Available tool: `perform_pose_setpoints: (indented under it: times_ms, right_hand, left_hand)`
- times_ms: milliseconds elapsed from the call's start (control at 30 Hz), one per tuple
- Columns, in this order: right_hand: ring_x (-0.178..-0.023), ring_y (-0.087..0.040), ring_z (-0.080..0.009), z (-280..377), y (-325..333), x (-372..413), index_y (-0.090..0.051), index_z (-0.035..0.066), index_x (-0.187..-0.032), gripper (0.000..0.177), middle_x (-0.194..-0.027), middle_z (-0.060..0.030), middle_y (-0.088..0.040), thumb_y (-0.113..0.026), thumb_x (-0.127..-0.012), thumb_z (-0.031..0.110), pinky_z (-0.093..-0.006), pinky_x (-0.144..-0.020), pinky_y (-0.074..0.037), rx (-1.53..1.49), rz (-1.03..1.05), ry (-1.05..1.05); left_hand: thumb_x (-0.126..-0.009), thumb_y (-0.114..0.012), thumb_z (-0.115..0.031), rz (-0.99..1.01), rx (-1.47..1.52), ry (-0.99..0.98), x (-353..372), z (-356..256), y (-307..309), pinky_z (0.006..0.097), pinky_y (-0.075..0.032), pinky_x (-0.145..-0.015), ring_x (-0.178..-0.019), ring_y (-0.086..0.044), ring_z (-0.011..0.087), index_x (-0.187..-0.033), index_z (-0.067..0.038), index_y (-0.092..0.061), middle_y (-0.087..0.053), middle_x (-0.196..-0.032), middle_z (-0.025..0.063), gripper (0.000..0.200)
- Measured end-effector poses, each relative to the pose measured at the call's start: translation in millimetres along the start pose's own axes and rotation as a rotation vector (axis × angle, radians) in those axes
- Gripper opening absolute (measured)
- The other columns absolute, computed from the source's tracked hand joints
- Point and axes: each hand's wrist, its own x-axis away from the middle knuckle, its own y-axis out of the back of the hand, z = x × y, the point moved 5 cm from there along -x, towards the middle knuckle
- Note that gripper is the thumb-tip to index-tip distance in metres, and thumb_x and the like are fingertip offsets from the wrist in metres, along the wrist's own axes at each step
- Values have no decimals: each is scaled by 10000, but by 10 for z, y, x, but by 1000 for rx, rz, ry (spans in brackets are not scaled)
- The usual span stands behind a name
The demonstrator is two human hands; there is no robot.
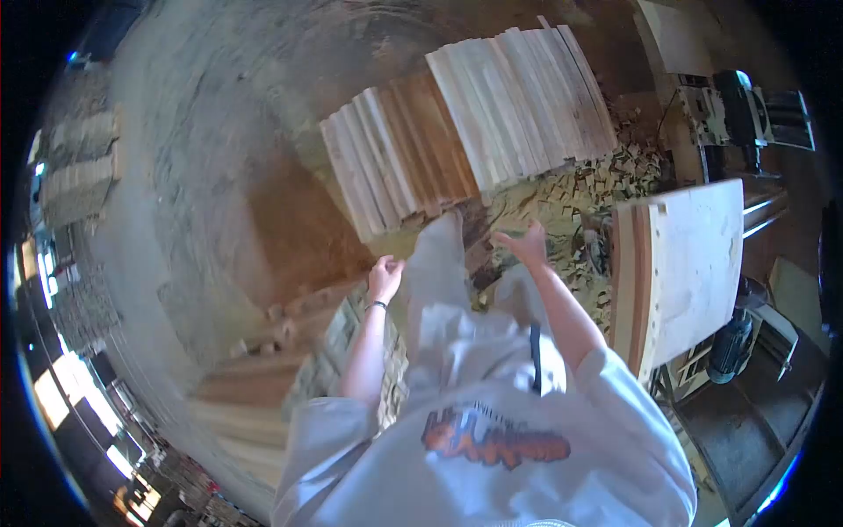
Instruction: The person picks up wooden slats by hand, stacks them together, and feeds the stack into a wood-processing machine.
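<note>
My left hand (385,279), with a dark band at the wrist, hangs in the air beside my leg. Its fingers are loosely bent and slightly apart, and nothing shows in it. My right hand (525,244) is held out over the scrap-strewn floor, thumb and fingers spread, holding nothing. Just beyond both hands lies a stack of brown and pale wooden boards (399,149), side by side. A wider stack of pale boards (522,101) adjoins it on the right. Neither hand touches the wood.
Small wood offcuts (575,189) litter the floor around my feet. At right stands a pile of panels (694,263) near machinery with a dark motor (731,347). More long boards (250,395) lie at lower left, and stacked timber (79,180) stands far left.
</note>
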Motion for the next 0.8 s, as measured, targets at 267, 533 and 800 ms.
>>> perform_pose_setpoints:
  times_ms: [267, 533, 800]
  right_hand:
    - [-1360, -233, -405, -268, -462, -1962, -129, -102, -1428, 1121, -1440, -299, -209, -813, -706, 417, -434, -1134, -231, -240, -443, -77]
    - [-1243, -354, -381, -48, -1071, -1709, -161, -66, -1419, 933, -1315, -261, -309, -772, -766, 201, -446, -1060, -307, -477, -572, -36]
    - [-1065, -485, -367, 361, -1274, -1441, -251, -32, -1373, 846, -1163, -230, -455, -775, -750, 199, -440, -925, -404, -468, -387, 72]
  left_hand:
    - [-838, -705, -333, 117, 194, -265, -1983, -1523, -1614, 353, -494, -879, -1024, -620, 287, -1293, 59, -448, -605, -1167, 237, 654]
    - [-793, -693, -510, -5, 307, 121, -1989, -1979, -2398, 412, -157, -1153, -1395, -181, 440, -1363, 246, -70, -160, -1444, 419, 1133]
    - [-654, -837, -489, 82, 226, 65, -2308, -1885, -1696, 424, -430, -965, -1202, -468, 398, -1242, 232, -274, -410, -1260, 393, 1087]
